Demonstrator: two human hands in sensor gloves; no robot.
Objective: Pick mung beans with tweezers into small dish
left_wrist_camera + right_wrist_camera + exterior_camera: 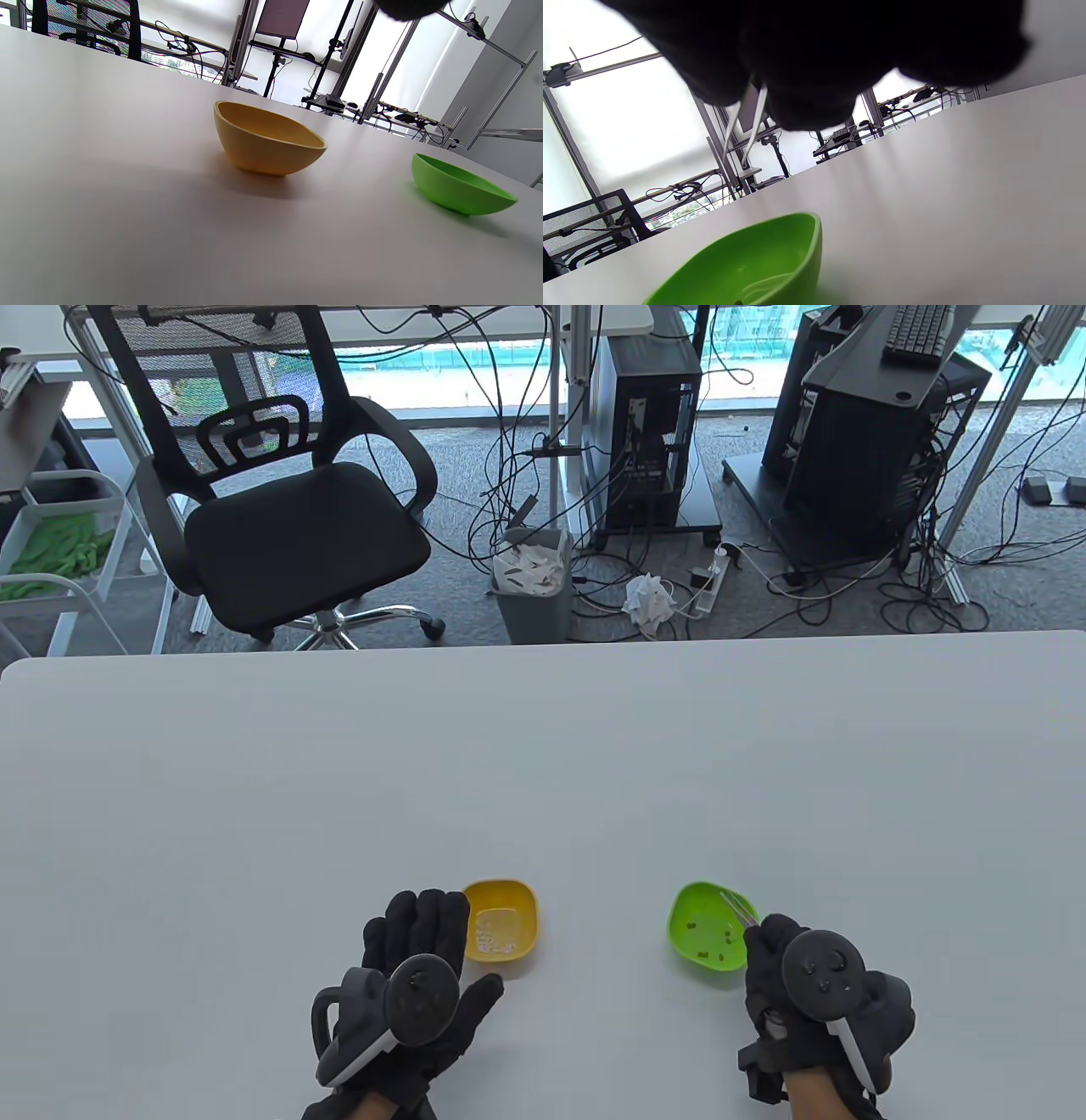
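Observation:
A green dish (708,930) with several dark mung beans (718,937) sits on the white table (543,763) at the front right. A yellow dish (502,919) with pale bits inside sits to its left. My right hand (819,997) grips metal tweezers (738,909), whose tips reach over the green dish; in the right wrist view the two tweezer arms (745,131) stand apart above the green dish (755,267). My left hand (420,976) rests flat on the table, fingers spread, against the yellow dish's left side. The left wrist view shows the yellow dish (265,140) and the green dish (460,190).
Beyond the table's far edge stand a black office chair (288,492), a grey waste bin (533,581), computer towers (649,432) and tangled cables on the floor.

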